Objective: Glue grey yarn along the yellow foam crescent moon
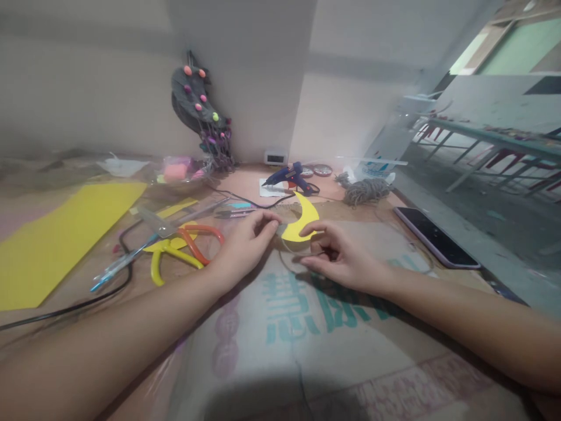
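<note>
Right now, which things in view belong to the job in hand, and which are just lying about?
Probably in the job:
- yellow crescent, at the fingers of the left hand and right hand
- thin strand below it
- perhaps the grey yarn

Apparently lying about, untouched:
- phone
- yellow sheet
- orange-handled scissors
- glue gun

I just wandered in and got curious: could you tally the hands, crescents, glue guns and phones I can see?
Hands: 2, left hand and right hand
Crescents: 2, yellow crescent and grey crescent
Glue gun: 1
Phone: 1
Total: 6
</note>
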Motion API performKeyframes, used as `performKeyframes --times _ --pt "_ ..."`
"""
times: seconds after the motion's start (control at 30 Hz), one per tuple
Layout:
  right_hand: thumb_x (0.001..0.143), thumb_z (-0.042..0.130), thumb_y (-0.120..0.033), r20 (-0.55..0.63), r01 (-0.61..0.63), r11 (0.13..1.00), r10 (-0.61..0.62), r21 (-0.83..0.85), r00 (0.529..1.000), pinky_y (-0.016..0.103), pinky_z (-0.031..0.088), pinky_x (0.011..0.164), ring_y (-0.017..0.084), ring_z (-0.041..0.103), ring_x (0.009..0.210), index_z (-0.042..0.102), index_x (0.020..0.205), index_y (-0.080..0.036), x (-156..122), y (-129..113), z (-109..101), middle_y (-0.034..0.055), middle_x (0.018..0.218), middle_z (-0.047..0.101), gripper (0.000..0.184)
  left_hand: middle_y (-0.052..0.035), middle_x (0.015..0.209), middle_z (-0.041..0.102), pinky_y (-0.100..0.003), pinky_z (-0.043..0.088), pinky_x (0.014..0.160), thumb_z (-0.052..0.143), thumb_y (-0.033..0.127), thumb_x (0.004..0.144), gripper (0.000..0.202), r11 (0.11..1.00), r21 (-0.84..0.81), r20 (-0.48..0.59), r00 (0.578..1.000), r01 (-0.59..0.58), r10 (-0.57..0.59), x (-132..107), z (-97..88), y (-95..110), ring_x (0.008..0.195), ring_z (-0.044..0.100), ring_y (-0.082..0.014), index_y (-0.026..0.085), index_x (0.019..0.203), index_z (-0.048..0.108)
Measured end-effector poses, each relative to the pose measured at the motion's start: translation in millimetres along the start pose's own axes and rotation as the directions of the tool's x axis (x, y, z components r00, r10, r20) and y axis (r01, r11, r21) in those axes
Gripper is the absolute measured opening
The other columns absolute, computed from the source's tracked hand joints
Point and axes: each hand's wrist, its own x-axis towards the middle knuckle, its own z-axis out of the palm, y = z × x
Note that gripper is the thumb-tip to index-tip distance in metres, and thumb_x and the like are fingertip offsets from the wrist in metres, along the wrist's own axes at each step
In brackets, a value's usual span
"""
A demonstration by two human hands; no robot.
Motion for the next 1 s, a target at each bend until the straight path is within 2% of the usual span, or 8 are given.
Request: performKeyframes --times 0.1,0.2,0.27,0.5,0.6,0.8,0.9,1.0 --pt "0.089 0.061 -0.030 0.015 0.002 0.999 -0.001 -0.049 1.000 0.021 0.035 0.051 0.009 0.042 0.052 0.050 0.124 -0.021 2.0 2.2 -1.7 -0.0090 0.060 0.042 0.039 -0.0021 0.091 0.066 -0.025 0.042 0.071 0.052 0.033 0.091 0.020 1.000 -0.007 -0.053 0.999 -0.002 0.002 -0.7 -1.0 1.1 0.077 0.058 -0.0152 0.020 0.102 0.063" --pt "0.093 0.053 -0.028 -0.013 0.037 0.979 -0.040 -0.200 0.999 0.024 0.045 0.064 0.013 0.058 0.069 0.063 0.106 -0.019 4.8 3.6 -5.8 0.0011 0.078 0.064 0.018 -0.0024 0.094 0.065 -0.025 0.042 0.071 0.052 0.034 0.091 0.021 0.998 -0.054 -0.088 0.996 -0.023 0.018 0.4 -1.1 -0.7 0.079 0.058 -0.0150 0.020 0.103 0.062" --pt "0.096 0.048 -0.026 0.003 0.049 0.967 -0.050 -0.251 0.999 0.026 0.046 0.070 0.015 0.063 0.077 0.065 0.095 -0.019 6.1 3.7 -7.8 0.0044 0.087 0.070 0.019 -0.0025 0.093 0.065 -0.024 0.042 0.070 0.052 0.034 0.091 0.021 0.996 -0.083 -0.096 0.995 -0.019 0.011 1.7 -0.8 -2.5 0.078 0.058 -0.0147 0.020 0.103 0.062" --pt "0.090 0.059 -0.029 0.030 -0.030 0.972 0.039 -0.233 0.999 0.022 0.043 0.061 0.013 0.058 0.066 0.064 0.084 -0.018 6.0 2.8 -5.4 0.0008 0.075 0.066 0.014 -0.0020 0.089 0.065 -0.023 0.042 0.069 0.053 0.033 0.091 0.022 0.994 -0.108 -0.084 0.996 -0.011 0.002 1.5 -0.5 -2.0 0.077 0.058 -0.0139 0.019 0.104 0.062" --pt "0.087 0.064 -0.034 0.030 -0.009 0.976 0.016 -0.218 0.999 0.022 0.041 0.056 0.012 0.054 0.061 0.061 0.086 -0.018 3.9 2.6 -5.9 -0.0006 0.071 0.062 0.016 -0.0024 0.092 0.066 -0.023 0.043 0.070 0.052 0.031 0.091 0.020 0.995 -0.094 -0.071 0.997 0.023 -0.029 0.9 -0.8 0.3 0.079 0.059 -0.0142 0.018 0.104 0.061" --pt "0.095 0.050 -0.024 -0.096 0.131 0.940 -0.169 -0.314 0.981 0.025 0.046 0.066 0.014 0.061 0.072 0.062 0.088 -0.019 4.7 0.1 -11.9 0.0029 0.081 0.068 0.015 -0.0044 0.100 0.068 -0.029 0.045 0.079 0.049 0.030 0.092 0.024 1.000 0.026 0.041 0.999 -0.014 0.013 1.9 -1.3 0.8 0.089 0.061 -0.0181 0.018 0.103 0.066" --pt "0.095 0.050 -0.024 -0.161 0.108 0.950 -0.160 -0.293 0.974 0.024 0.046 0.066 0.014 0.062 0.072 0.062 0.087 -0.019 7.6 2.7 -13.4 0.0019 0.081 0.068 0.015 -0.0036 0.098 0.068 -0.030 0.047 0.080 0.054 0.035 0.091 0.024 0.998 0.013 0.132 0.990 -0.054 0.052 -0.3 0.9 2.4 0.090 0.061 -0.0185 0.019 0.103 0.067" --pt "0.095 0.049 -0.026 -0.233 0.064 0.967 -0.123 -0.245 0.965 0.023 0.046 0.063 0.014 0.061 0.070 0.062 0.086 -0.019 9.6 6.5 -13.8 0.0011 0.077 0.067 0.018 -0.0022 0.093 0.067 -0.029 0.048 0.072 0.068 0.034 0.081 0.029 0.999 -0.016 0.200 0.979 -0.028 0.030 -4.0 3.7 5.3 0.082 0.061 -0.0170 0.019 0.106 0.063"
